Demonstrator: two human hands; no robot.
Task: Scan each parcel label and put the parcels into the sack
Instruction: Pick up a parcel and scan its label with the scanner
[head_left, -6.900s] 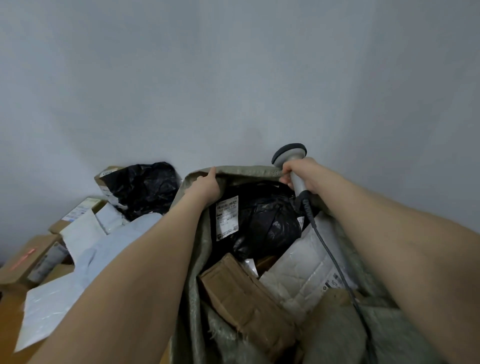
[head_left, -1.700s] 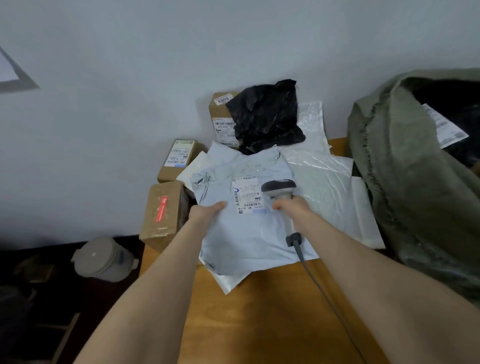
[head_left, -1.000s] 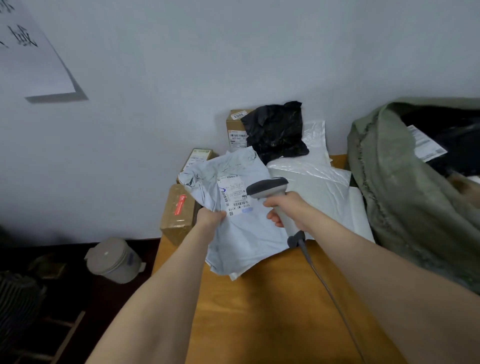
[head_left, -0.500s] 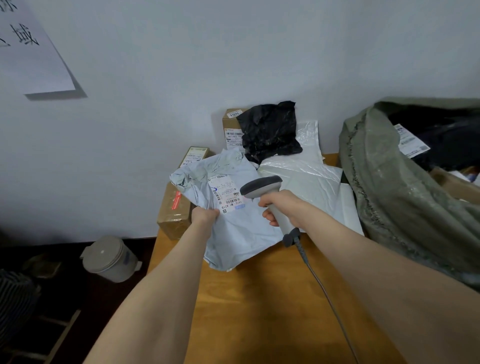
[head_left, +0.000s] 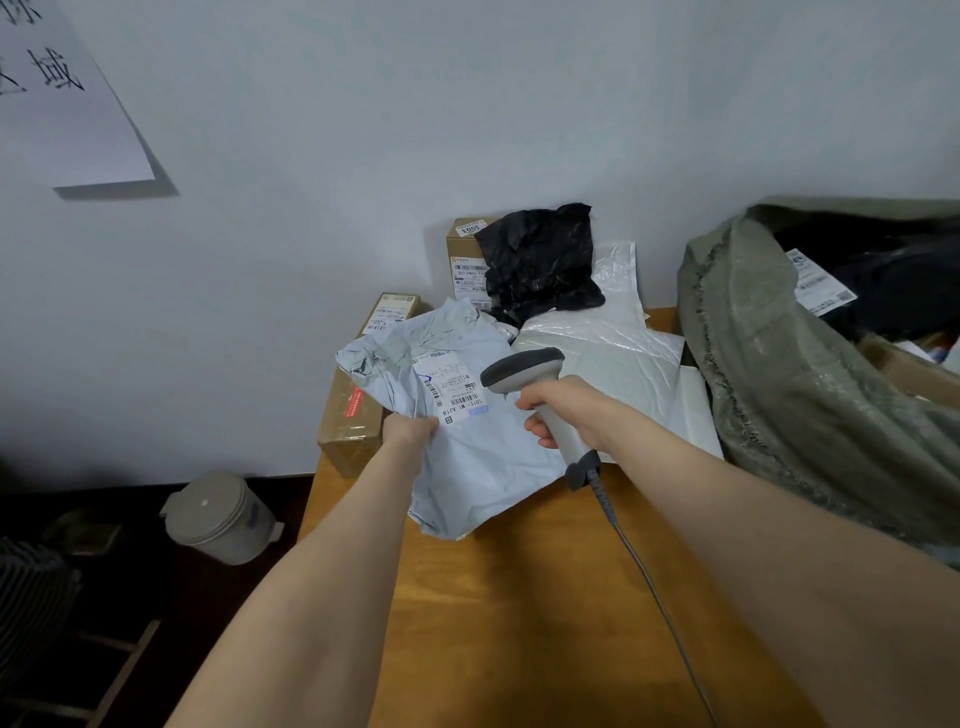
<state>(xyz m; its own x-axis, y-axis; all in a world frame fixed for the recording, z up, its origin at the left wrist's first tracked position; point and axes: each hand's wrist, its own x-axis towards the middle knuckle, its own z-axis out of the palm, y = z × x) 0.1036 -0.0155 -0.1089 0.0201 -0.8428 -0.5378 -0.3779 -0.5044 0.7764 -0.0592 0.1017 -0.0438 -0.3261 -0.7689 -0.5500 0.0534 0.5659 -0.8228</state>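
Scanning appears to be the step in hand. The left hand (head_left: 410, 428) pinches the edge of a pale blue poly mailer (head_left: 467, 467), holding it tilted up off the wooden table (head_left: 519, 597). Its shipping label (head_left: 452, 387) lies just above and right of that pinch. The right hand (head_left: 561, 415) is wrapped round the handle of a corded barcode scanner (head_left: 524, 369), whose head sits above the fist, just beside the label. Both forearms reach forward. Next, the reader likely needs squaring to the barcode; then the mailer travels well right of both grips into the green woven sack (head_left: 779, 374).
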